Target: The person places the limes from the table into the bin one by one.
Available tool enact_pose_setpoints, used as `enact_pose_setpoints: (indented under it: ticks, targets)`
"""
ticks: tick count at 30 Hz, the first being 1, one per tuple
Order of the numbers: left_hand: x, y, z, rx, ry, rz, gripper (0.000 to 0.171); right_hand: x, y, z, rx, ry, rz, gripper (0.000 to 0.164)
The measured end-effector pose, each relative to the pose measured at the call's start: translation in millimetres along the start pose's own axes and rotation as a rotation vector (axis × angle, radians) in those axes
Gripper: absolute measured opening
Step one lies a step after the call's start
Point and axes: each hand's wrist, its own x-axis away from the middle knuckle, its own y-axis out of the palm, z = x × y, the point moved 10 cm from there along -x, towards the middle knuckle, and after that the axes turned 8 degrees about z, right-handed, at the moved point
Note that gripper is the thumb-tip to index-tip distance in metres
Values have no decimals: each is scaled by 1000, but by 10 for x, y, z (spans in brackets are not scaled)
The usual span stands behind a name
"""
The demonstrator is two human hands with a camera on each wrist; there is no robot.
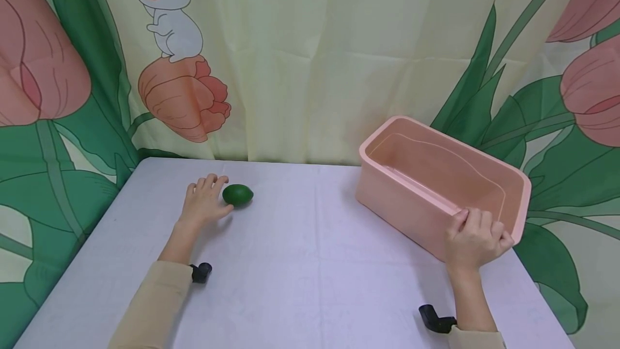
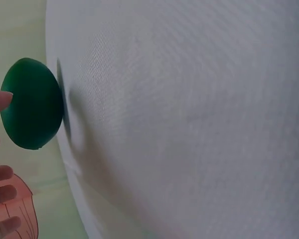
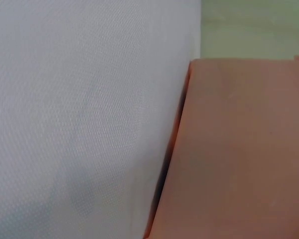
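Observation:
A dark green lime (image 1: 238, 195) with a pointed tip lies on the table toward the back left. Around its left side my left hand (image 1: 205, 201) is spread, thumb and fingers apart and not closed round it. In the left wrist view the thumb (image 2: 0, 100) overlaps the lime (image 2: 32, 104); whether it touches, I cannot tell. On the right stands a pink plastic bin (image 1: 402, 198), its inside visible and bare. My right hand (image 1: 477, 236) grips the bin's near rim, fingers curled over the edge. The right wrist view shows only the bin's wall (image 3: 234, 149).
A white cloth covers the table (image 1: 290, 263). Behind it hangs a pale curtain (image 1: 310, 58) printed with tulips, leaves and a white rabbit. A black wrist-camera mount sits at each cuff. In the right wrist view a dark line runs under the bin's lower edge.

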Motion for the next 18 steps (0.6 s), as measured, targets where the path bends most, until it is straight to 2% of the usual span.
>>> enact_pose_setpoints:
  ticks: [12, 18]
  targets:
    - [-67, 128, -72, -28, -4, -74, 67, 9, 9, 18, 2, -4, -3, 31]
    - [-98, 204, -101, -42, 1, -101, 68, 7, 8, 15, 1, 1, -7, 36]
